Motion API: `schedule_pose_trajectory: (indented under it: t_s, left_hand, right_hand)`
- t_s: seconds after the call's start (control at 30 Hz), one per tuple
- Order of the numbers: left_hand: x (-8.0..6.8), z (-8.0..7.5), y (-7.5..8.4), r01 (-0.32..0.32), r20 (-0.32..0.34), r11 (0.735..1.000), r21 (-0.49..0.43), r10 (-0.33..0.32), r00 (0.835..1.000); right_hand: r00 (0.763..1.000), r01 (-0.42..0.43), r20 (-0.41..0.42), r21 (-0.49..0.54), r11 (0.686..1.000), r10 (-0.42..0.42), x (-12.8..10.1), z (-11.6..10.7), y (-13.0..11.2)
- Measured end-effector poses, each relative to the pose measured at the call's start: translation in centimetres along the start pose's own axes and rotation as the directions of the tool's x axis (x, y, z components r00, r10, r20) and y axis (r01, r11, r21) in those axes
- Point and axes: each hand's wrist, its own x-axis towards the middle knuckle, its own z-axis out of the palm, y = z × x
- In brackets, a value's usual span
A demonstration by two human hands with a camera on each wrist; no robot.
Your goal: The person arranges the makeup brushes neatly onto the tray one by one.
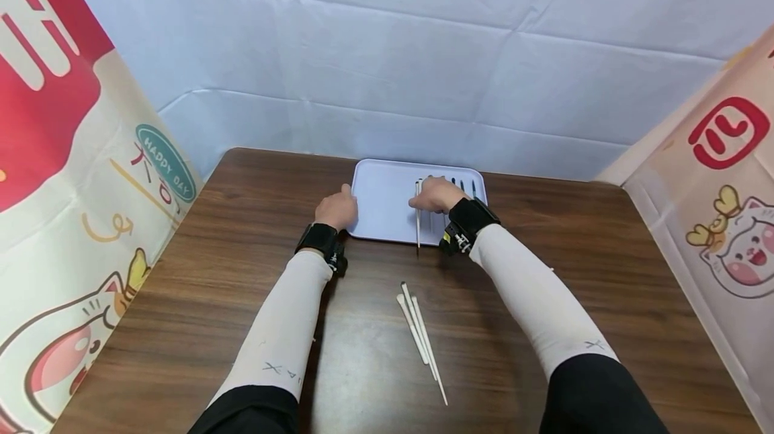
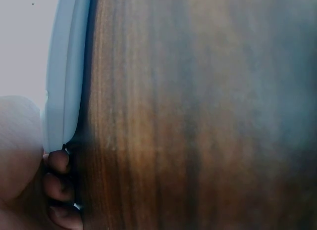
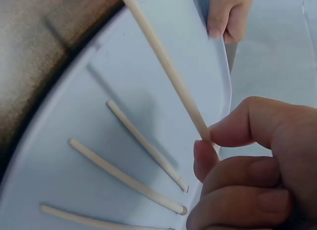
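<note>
Right hand (image 3: 257,165) pinches stick (image 3: 166,67) | left hand (image 1: 337,209) grips tray (image 1: 381,202) edge

Tray at the far middle of the table, loose sticks nearer the person

The tray (image 1: 387,209) lies on the table (image 1: 242,286), with several sticks (image 3: 124,178) side by side in its right half. The left hand (image 1: 338,209) is at its left edge, the right hand (image 1: 437,193) over its right half. Three more sticks (image 1: 420,333) lie on the table before it.
</note>
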Motion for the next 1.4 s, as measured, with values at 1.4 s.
schedule_pose_trajectory:
  t_s: [1.4]
  left_hand:
    - [-1.3,-0.1,1.3,0.004,-0.023,1.0,-0.018,-0.005,1.0]
  right_hand:
    - [0.989,-0.018,-0.144,-0.023,1.0,0.014,3.2,0.1,0.0]
